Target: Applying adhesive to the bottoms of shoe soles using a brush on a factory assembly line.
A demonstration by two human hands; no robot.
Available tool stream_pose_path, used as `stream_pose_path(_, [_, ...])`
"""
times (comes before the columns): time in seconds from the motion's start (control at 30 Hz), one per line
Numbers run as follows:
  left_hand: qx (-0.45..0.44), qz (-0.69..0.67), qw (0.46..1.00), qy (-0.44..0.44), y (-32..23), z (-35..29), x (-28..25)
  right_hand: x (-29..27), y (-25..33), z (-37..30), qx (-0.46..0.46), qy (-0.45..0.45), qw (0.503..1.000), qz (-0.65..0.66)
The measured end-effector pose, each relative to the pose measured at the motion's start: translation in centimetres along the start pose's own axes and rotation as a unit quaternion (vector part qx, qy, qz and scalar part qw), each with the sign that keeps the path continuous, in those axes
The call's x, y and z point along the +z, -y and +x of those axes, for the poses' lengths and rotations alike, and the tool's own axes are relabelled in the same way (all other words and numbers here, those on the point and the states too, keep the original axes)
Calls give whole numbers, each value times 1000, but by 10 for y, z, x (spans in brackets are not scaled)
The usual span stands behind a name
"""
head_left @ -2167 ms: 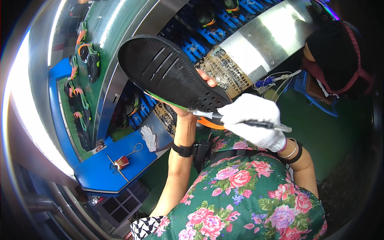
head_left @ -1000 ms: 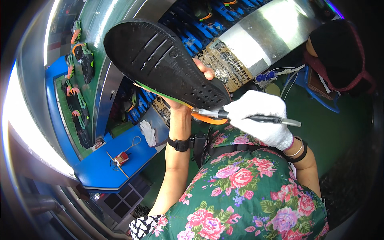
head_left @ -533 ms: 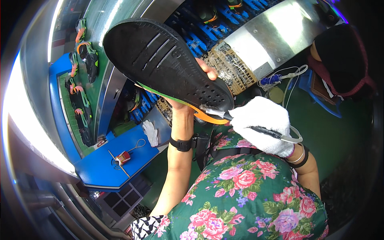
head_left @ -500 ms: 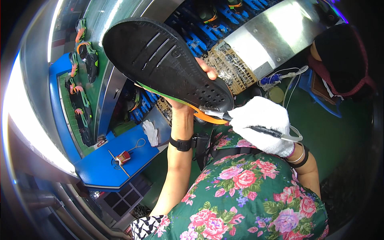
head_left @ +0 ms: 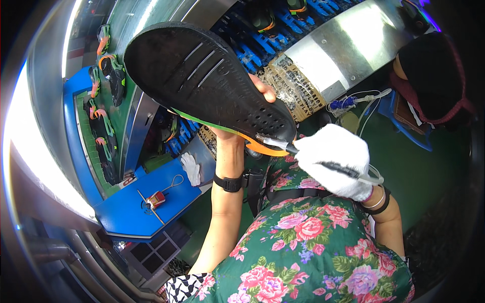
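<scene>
A large black shoe sole is held up before me, tilted, with slots toward its broad end and small round holes near its narrow end. Green and orange trim runs along its lower edge. My left hand grips it from behind; the fingertips curl over the far edge and the palm shows below the near edge. In a white knitted glove, my right hand holds a brush with a dark handle and a pale tube trailing from it. The brush's tip touches the narrow end, beside the orange trim.
Footwear parts with orange and green straps lie on the green conveyor at left. A blue ledge bears a white glove and a small red device. Blue racks and a metal panel stand beyond. Another person is at right.
The sole has shifted slightly to the left at its broad end. My right hand and the brush have moved a little to the right and down, the tip still at the narrow end.
</scene>
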State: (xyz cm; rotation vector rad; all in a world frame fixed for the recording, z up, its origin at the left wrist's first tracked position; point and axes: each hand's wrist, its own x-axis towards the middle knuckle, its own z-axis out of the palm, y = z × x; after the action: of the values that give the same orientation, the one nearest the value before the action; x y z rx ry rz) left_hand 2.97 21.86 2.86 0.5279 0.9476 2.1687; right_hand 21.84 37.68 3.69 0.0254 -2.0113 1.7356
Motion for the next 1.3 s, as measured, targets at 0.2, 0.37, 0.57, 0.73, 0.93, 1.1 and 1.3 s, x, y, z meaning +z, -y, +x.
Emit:
stream_pose_path(0.2, [18,-11,1000,-1,5,2,3,-6,-1,-3,-24,22,999,14])
stream_pose_path(0.37, [12,-1,1000,-4,7,3,1,0,5,-4,-75,43,996,8])
stream_pose_path(0.57, [4,-34,999,7,9,7,3,-1,8,-5,-96,43,994,-7])
stream_pose_path(0.73, [16,-58,998,13,13,9,9,0,17,-5,-104,53,993,-16])
stream_pose_path(0.93, [25,-58,998,19,18,10,9,-1,6,-14,-96,31,994,-34])
stream_pose_path(1.1, [16,-54,997,59,14,7,1,-4,5,-11,-86,16,996,34])
stream_pose_path(1.3, [83,-12,996,44,19,7,-8,-7,11,-14,-105,65,989,-83])
